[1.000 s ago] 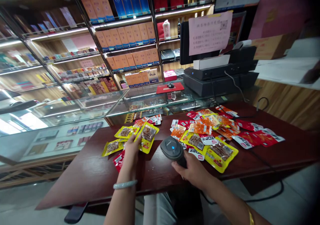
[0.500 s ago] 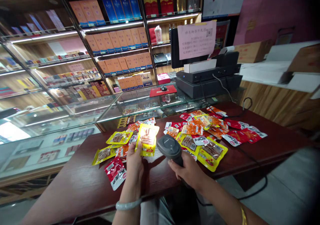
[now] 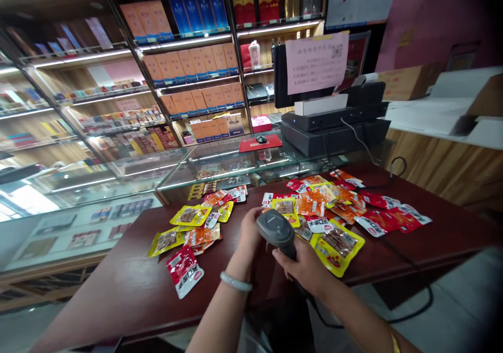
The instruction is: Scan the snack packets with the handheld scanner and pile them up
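Observation:
My right hand (image 3: pixel 304 264) is wrapped round the handle of a dark grey barcode scanner (image 3: pixel 276 228), its head tilted up above the table. Close on the scanner's left side is my left hand (image 3: pixel 250 231), with a pale bangle on the wrist. Its fingers are largely hidden behind the scanner head, so their grip does not show. Just beyond, a yellow snack packet (image 3: pixel 286 206) lies at the left edge of the right-hand pile. Larger yellow packets (image 3: pixel 340 243) and orange packets (image 3: pixel 310 206) make up much of that pile.
Left on the dark red table (image 3: pixel 129 274) is a smaller group of yellow packets (image 3: pixel 190 215), with a red and white packet (image 3: pixel 184 270) in front. Behind stand a glass counter (image 3: pixel 220 164), a monitor with a pink notice (image 3: pixel 316 62) and boxed shelves. A black cable (image 3: pixel 428 295) hangs at right.
My left hand has moved right, from the left group to behind the scanner. The yellow packet it held is now at the right-hand pile. The scanner stays in my right hand.

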### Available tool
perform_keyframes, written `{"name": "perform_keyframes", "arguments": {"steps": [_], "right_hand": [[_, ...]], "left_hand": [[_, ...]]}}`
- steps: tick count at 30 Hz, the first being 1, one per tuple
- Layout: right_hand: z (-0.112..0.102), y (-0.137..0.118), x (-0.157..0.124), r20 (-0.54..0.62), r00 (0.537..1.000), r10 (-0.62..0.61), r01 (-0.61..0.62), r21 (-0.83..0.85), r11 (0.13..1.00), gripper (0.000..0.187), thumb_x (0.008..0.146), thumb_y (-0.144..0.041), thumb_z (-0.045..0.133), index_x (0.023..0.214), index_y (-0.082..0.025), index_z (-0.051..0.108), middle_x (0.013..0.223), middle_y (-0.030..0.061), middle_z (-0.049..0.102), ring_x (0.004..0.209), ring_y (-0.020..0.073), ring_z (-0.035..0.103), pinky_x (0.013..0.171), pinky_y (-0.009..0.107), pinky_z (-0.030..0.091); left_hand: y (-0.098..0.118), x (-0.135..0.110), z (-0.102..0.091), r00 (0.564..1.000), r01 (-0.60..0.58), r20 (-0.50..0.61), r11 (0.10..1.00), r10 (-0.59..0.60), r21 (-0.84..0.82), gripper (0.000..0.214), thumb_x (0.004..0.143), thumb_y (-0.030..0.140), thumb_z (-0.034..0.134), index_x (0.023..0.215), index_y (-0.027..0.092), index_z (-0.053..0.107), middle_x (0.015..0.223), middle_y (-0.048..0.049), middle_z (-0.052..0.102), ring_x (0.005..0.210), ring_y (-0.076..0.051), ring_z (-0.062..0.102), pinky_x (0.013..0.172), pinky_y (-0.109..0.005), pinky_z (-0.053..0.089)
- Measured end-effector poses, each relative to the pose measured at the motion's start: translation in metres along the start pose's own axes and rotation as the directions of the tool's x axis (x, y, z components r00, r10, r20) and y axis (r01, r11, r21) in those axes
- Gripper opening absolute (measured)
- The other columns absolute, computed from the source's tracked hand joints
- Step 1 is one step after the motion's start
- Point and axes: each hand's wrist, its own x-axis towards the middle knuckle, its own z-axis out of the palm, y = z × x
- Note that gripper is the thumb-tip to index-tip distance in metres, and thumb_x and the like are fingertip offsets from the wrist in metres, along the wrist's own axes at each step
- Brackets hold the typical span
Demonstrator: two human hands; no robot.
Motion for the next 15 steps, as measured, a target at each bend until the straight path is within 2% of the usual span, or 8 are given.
{"name": "perform_keyframes", "arguments": {"steps": [3,6,8,11,15], "right_hand": [[-0.002,0.005,0.001,-0.006,1.000,0.011,-0.011,-0.001,1.000,0.021,0.084,-0.040,0.071,0.094,-0.021,0.071,0.059,-0.0011,0.067,0.053,0.0204,0.067,0.053,0.029,0.054],[-0.002,0.005,0.001,0.007,1.000,0.007,-0.007,0.012,1.000,0.019,0.084,-0.039,0.072,0.092,-0.021,0.071,0.058,-0.0012,0.067,0.054,0.0210,0.067,0.054,0.029,0.055],[0.000,0.004,0.000,0.022,1.000,-0.001,0.000,0.019,1.000,0.017,0.084,-0.037,0.071,0.092,-0.022,0.072,0.057,-0.0013,0.067,0.057,0.0225,0.069,0.056,0.031,0.057],[0.002,0.002,-0.001,0.025,0.999,-0.033,0.033,0.014,0.999,0.017,0.085,-0.035,0.071,0.097,-0.023,0.073,0.066,0.0021,0.073,0.071,0.0277,0.075,0.066,0.037,0.062],[0.002,0.000,0.001,-0.016,0.997,-0.077,0.077,-0.019,0.997,0.027,0.083,-0.032,0.073,0.108,-0.023,0.073,0.099,0.0106,0.082,0.105,0.0352,0.075,0.092,0.047,0.061]], "left_hand": [[-0.005,0.014,-0.026,0.995,-0.083,-0.033,0.941,0.099,0.327,0.024,0.086,0.029,0.068,0.106,0.018,0.076,0.109,-0.0126,0.078,0.100,-0.025,0.070,0.094,-0.039,0.051],[-0.013,0.034,-0.053,0.977,-0.147,-0.017,0.726,0.214,0.672,0.032,0.091,0.030,0.064,0.119,0.017,0.073,0.124,-0.0169,0.074,0.120,-0.029,0.065,0.107,-0.043,0.044],[-0.018,0.052,-0.062,0.974,-0.145,0.013,0.574,0.227,0.806,0.039,0.093,0.032,0.061,0.127,0.014,0.069,0.129,-0.0199,0.071,0.125,-0.031,0.062,0.110,-0.042,0.042],[-0.022,0.079,-0.059,0.975,-0.151,0.059,0.452,0.212,0.879,0.051,0.094,0.035,0.060,0.137,0.008,0.061,0.142,-0.0248,0.063,0.135,-0.033,0.056,0.114,-0.042,0.039],[-0.022,0.110,-0.042,0.976,-0.188,0.125,0.392,0.180,0.901,0.077,0.094,0.053,0.058,0.154,0.007,0.045,0.160,-0.0280,0.044,0.152,-0.039,0.037,0.123,-0.051,0.026]]}}
